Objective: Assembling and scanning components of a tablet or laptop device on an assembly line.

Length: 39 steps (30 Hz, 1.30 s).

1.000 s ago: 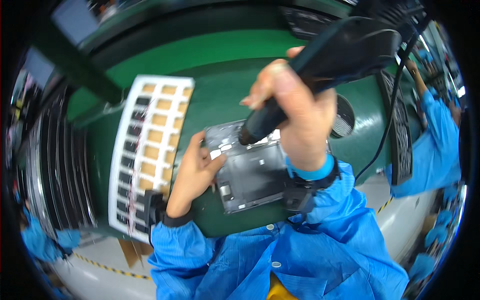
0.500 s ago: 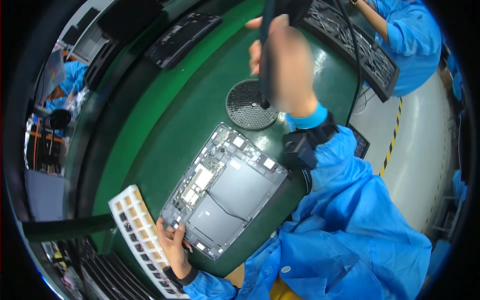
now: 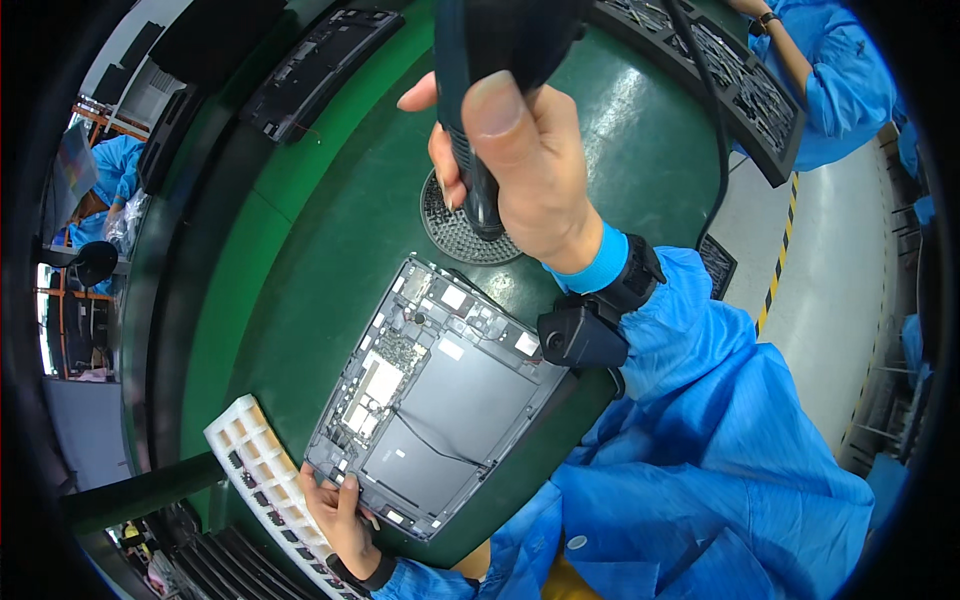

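Two hands are busy. Nearest, the left hand [image 3: 345,525] pinches the corner of a dark-grey, rectangular open laptop base [image 3: 445,390], which lies on the dark-green bench [image 3: 300,320] beside a white tray with rectangular pockets [image 3: 228,418]. Farther out, the right hand [image 3: 535,170] is wrapped around a black, corded power driver [image 3: 505,45], its tip over a round, dark dish with a gridded surface [image 3: 440,225]; whether they touch, I cannot tell. A second ago that tip was over the laptop base, so work on the base itself seems paused. Beyond sits a black, compartmented tray of metal pieces [image 3: 787,158].
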{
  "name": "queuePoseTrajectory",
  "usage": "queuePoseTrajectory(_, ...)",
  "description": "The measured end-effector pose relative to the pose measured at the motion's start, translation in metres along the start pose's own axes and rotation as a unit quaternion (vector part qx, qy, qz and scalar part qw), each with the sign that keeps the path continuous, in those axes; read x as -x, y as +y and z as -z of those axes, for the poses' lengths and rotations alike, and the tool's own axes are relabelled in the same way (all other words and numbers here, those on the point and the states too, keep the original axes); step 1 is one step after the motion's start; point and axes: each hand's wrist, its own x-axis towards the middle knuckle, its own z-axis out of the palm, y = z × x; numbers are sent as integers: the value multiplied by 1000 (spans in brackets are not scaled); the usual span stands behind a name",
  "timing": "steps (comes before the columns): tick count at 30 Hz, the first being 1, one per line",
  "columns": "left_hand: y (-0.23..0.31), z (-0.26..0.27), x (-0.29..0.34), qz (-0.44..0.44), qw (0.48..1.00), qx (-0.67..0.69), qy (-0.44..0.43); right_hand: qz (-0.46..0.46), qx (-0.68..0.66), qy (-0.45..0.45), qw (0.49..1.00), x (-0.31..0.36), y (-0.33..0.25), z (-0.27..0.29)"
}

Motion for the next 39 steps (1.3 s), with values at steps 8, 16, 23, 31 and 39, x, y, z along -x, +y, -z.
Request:
queuePoseTrajectory(8, -2, -5, 1, 2, 999, 32, 4, 22, -9, -30, 999, 6, 9, 1)
queuePoseTrajectory(16, 9, -10, 5, 23, 1000, -14, -1, 24, -9, -43, 999, 3, 16, 0)
queuePoseTrajectory(23, 6, -7, 4, 16, 1000, -20, -1, 23, -20, -54, 998, 3, 18, 1)
queuePoseTrajectory(31, 6, -7, 4, 23, 999, -32, -7, 20, -3, -50, 999, 4, 15, -2)
queuePoseTrajectory(39, 0, 11, 2, 28, 999, -38, -9, -1, -182, -32, 983, 7, -6, -10)
